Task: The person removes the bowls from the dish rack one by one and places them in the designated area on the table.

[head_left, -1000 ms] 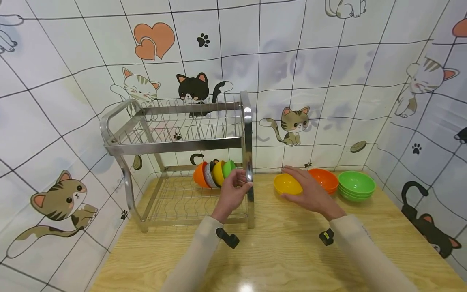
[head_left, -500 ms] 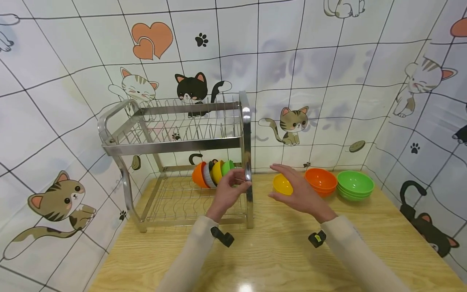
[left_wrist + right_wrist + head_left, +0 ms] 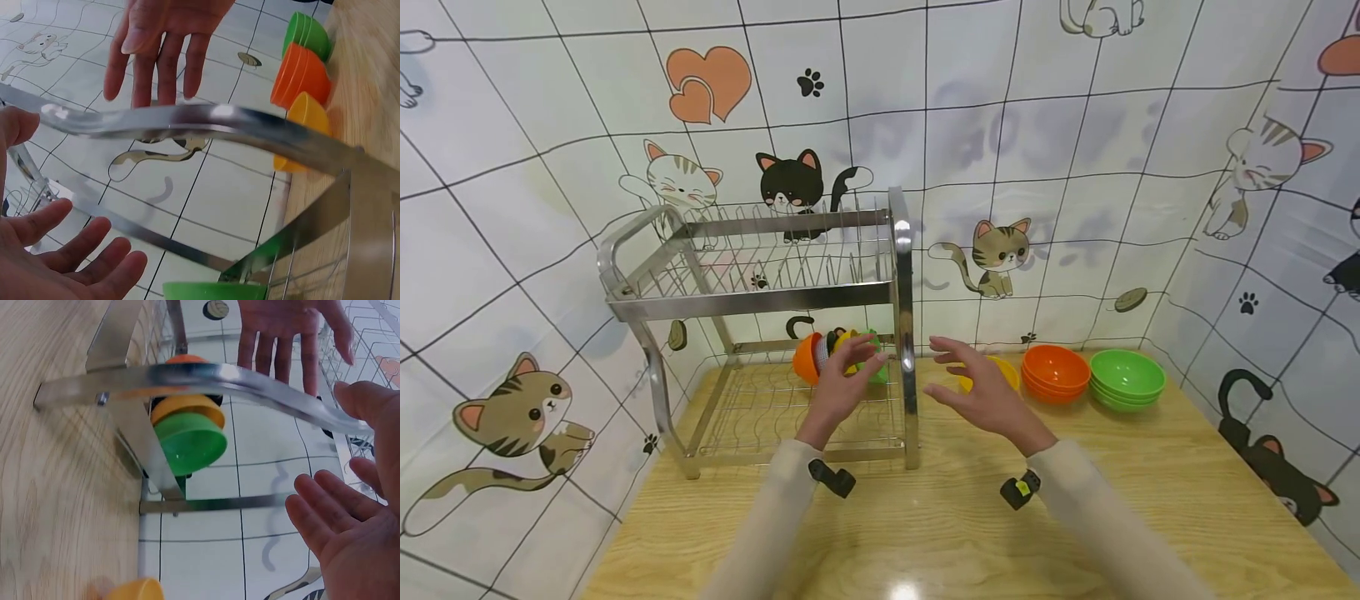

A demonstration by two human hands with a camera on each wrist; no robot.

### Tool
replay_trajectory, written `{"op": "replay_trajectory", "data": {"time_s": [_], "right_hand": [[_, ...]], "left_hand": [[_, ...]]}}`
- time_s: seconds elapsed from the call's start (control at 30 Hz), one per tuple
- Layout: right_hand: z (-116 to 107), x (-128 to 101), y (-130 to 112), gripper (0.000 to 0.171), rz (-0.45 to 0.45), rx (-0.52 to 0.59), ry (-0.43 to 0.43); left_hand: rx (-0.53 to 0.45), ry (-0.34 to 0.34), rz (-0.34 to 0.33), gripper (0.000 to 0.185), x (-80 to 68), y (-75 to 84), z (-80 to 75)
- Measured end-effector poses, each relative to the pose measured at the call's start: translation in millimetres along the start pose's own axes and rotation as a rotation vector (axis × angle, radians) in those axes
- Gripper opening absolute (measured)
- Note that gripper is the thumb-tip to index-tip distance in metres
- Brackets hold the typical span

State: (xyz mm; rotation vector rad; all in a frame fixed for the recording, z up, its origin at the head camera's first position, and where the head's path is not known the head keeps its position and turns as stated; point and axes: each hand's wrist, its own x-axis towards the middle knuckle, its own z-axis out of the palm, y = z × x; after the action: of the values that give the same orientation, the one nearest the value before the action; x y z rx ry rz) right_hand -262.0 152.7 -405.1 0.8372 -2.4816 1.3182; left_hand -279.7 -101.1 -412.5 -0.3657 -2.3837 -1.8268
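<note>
My left hand is open inside the lower tier of the steel dish rack, its fingers just in front of the green bowl that ends a row of upright bowls. In the left wrist view its fingers are spread and hold nothing. My right hand hovers open just right of the rack's front post, fingers spread and empty. A yellow bowl sits on the table behind it. The right wrist view shows the green bowl, a yellow bowl and an orange one lined up behind the rack bar.
A stack of orange bowls and a stack of green bowls stand on the wooden table to the right. Tiled walls with cat stickers close in the back and both sides. The rack's upper tier holds nothing.
My right hand lifted the yellow bowl, let it go and moved left toward the rack post. My left hand left the post and shifted left in front of the racked bowls.
</note>
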Motion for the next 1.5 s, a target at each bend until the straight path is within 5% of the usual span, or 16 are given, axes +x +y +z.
{"op": "replay_trajectory", "data": {"time_s": [0.33,0.7,1.33,1.5], "right_hand": [[19.4,12.8,-10.5,0.063,0.085,0.093,0.022],[35.4,19.2,-11.9,0.047,0.143,0.128,0.062],[41.8,19.5,-13.7,0.031,0.179,0.106,0.1],[41.9,19.9,-12.7,0.029,0.17,0.106,0.094]], "left_hand": [[0.004,0.057,0.008,0.06,9.7,-3.4,-27.8],[0.113,0.127,-0.012,0.063,23.4,-17.4,-52.5],[0.303,0.125,-0.133,0.08,58.0,-50.4,-95.2],[0.378,0.1,-0.23,0.087,65.3,-59.9,-106.2]]}}
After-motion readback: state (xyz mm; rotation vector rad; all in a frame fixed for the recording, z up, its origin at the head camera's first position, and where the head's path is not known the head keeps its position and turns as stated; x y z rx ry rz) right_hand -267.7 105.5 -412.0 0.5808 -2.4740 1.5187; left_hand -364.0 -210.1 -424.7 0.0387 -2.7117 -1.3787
